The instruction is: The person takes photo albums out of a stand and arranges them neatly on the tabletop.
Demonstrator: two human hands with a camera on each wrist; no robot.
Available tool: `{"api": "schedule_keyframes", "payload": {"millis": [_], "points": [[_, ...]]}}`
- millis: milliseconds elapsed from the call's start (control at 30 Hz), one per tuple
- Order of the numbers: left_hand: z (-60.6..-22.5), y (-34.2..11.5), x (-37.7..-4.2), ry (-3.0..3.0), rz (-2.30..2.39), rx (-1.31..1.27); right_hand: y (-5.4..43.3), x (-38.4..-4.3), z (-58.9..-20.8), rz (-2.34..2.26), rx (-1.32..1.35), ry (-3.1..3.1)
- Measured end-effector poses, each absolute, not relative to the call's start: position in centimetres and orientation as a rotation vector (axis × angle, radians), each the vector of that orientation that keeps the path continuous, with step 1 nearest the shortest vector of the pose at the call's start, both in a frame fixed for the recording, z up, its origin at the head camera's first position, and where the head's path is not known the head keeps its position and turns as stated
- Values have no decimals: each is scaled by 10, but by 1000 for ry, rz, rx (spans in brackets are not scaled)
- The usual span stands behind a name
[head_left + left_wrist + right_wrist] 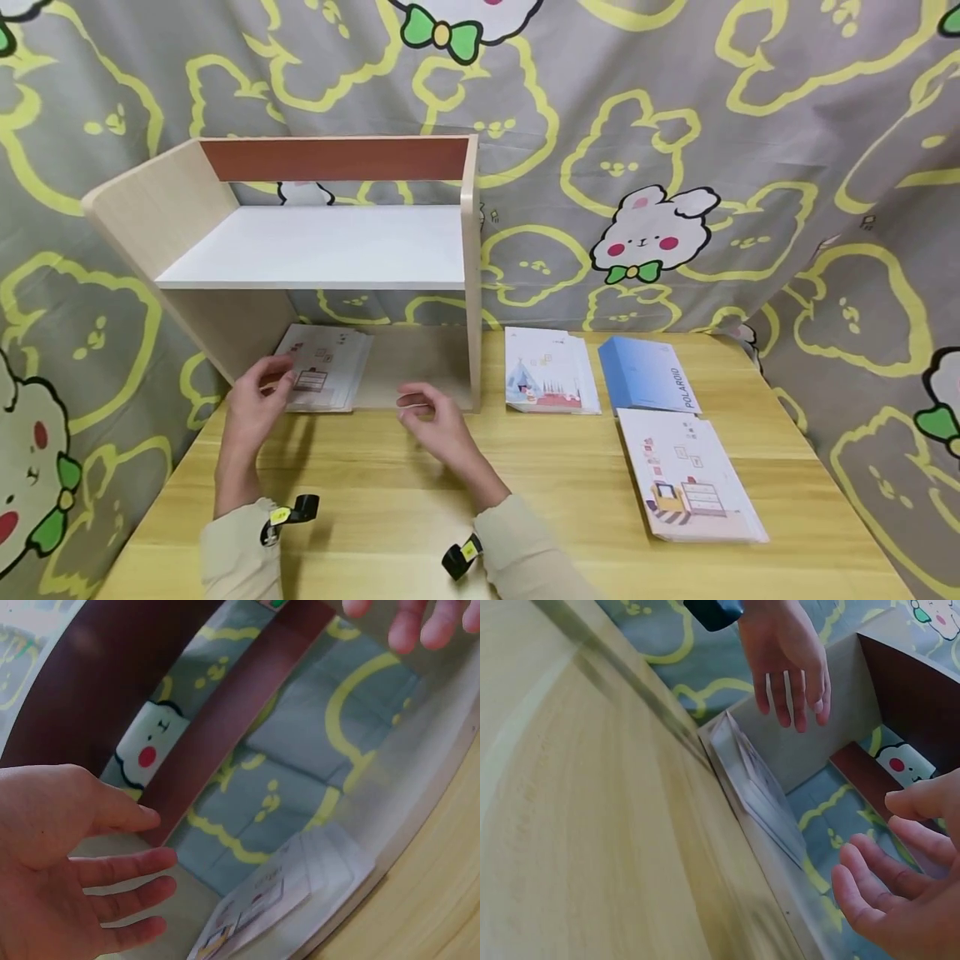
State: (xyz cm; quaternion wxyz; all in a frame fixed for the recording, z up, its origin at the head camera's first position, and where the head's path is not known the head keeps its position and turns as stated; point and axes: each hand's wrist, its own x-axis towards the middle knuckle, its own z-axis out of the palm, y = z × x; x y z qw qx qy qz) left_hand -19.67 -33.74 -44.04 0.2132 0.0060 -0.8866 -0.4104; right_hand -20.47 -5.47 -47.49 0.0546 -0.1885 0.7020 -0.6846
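Observation:
A stack of thin printed booklets or cards (pixel 326 367) lies on the bottom board of a small wooden shelf (pixel 471 275), toward its left side. Just in front of this stack is my left hand (pixel 258 396), fingers loosely bent and holding nothing. In the left wrist view the left hand (pixel 82 862) shows spread fingers, apart from the stack (pixel 277 892). My right hand (pixel 438 421) hovers before the shelf's lower opening, right of the stack. Its fingers are relaxed and empty, as the right wrist view of the right hand (pixel 900 877) also shows.
Right of the shelf lies another printed stack (pixel 547 371). Beyond it is a blue box marked POLAROID (pixel 648 375), with a further stack (pixel 690 479) in front. A white upper board (pixel 322 246) spans the shelf. Patterned curtain (pixel 540 108) hangs behind the wooden table (pixel 375 500).

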Motion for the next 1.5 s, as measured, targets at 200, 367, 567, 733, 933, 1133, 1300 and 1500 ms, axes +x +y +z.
{"api": "schedule_keyframes", "payload": {"millis": [200,367,567,733,933,1133,1300,1500], "points": [[-443,-352,-187,-2471,-1099,66,-69,-201,-481,-2102,-463,2101],[-448,-365,-181,-2420,-1162,112,-77,-204,-491,-2114,-447,2065],[-454,-381,-177,-2372,-1228,197,-81,-204,-493,-2117,-411,2010],[-459,-388,-180,-2361,-1210,247,-82,-205,-495,-2109,-365,1980],[-469,-387,-186,-2338,-1202,315,-89,-208,-502,-2115,-345,1951],[-479,-385,-186,-2362,-1219,457,-98,-208,-508,-2097,-316,1958],[-484,-389,-185,-2390,-1244,509,-109,-206,-518,-2081,-289,1994],[-488,-395,-185,-2451,-1336,542,-120,-207,-524,-2067,-274,2036]]}}
